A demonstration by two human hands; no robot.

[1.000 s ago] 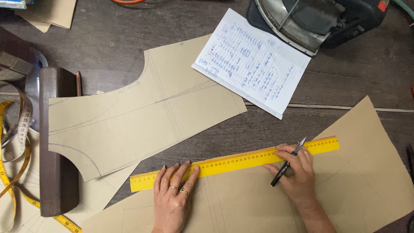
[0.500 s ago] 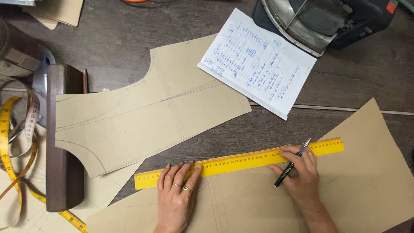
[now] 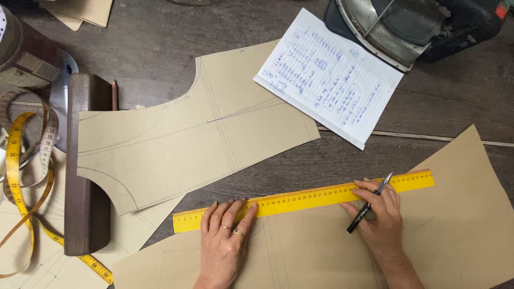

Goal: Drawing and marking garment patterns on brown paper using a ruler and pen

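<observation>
A long yellow ruler (image 3: 305, 199) lies slightly tilted across a large sheet of brown pattern paper (image 3: 460, 225) at the near edge of a dark wooden table. My left hand (image 3: 226, 241) rests flat on the paper with its fingertips pressing the ruler's left part. My right hand (image 3: 380, 217) holds a black pen (image 3: 369, 203) with its tip against the ruler's lower edge near the right part.
A cut brown pattern piece (image 3: 198, 139) lies in the middle. A handwritten notebook page (image 3: 327, 76) and an iron (image 3: 412, 24) sit at the back right. A dark wooden block (image 3: 85, 166), a pencil (image 3: 114, 94) and a yellow tape measure (image 3: 24, 176) are on the left.
Both hands, the ruler and the pen keep their positions relative to each other. Only the camera view has shifted a little.
</observation>
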